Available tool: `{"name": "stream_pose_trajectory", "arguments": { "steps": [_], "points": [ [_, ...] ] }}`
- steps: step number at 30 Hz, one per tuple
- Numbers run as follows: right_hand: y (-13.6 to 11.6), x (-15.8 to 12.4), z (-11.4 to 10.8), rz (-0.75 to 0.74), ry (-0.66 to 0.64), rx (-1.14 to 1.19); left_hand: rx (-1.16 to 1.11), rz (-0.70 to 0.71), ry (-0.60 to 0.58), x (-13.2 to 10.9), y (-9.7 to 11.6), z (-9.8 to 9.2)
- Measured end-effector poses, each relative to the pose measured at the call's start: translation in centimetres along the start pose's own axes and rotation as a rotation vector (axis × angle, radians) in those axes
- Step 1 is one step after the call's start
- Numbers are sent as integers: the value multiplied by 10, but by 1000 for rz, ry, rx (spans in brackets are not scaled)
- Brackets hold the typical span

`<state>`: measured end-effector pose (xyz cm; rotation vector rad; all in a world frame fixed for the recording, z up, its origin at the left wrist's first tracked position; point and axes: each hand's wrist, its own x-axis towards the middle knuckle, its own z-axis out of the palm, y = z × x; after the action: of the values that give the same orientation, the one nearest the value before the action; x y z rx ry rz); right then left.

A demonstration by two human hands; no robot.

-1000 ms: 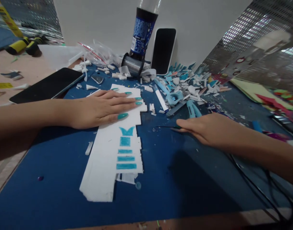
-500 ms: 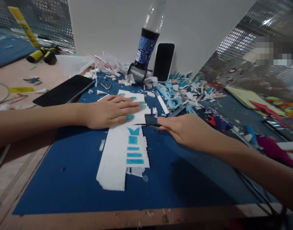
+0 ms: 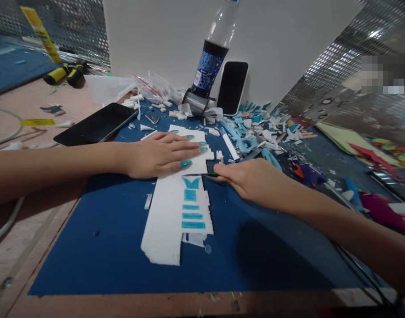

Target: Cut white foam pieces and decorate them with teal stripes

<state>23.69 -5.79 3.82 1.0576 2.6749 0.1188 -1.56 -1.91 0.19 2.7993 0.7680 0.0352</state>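
My left hand [image 3: 166, 154] lies flat with fingers stretched over the upper part of a long white sheet [image 3: 164, 221], which looks like foam board. Pinched in my right hand [image 3: 252, 179] is a slim craft knife [image 3: 207, 174], its handle mostly hidden by the fingers. The thin blade lies across the sheet, just above a blue crown-like shape [image 3: 191, 182]. Below that, a blue square [image 3: 190, 195] and several blue bars [image 3: 193, 225] run down the sheet's right side. A dark blue mat [image 3: 106, 247] is underneath.
White and blue scraps [image 3: 265, 128] are heaped behind my right hand, beside a white marker [image 3: 229, 145]. A dark phone [image 3: 96, 125] lies at left. Farther back, a tilted soda bottle [image 3: 209, 66] rests in a grey roll, next to an upright phone [image 3: 233, 88].
My right hand has slid a little left, bringing the knife farther across the sheet. My left hand stays put on the sheet. The whole view has shifted slightly.
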Motion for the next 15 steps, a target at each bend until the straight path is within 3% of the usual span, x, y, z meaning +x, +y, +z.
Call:
{"name": "stream_pose_trajectory", "arguments": {
  "steps": [15],
  "points": [
    [-5, 5, -19, -6, -137, -97, 18, -16, -33, 1, -1, -2]
  ]
}}
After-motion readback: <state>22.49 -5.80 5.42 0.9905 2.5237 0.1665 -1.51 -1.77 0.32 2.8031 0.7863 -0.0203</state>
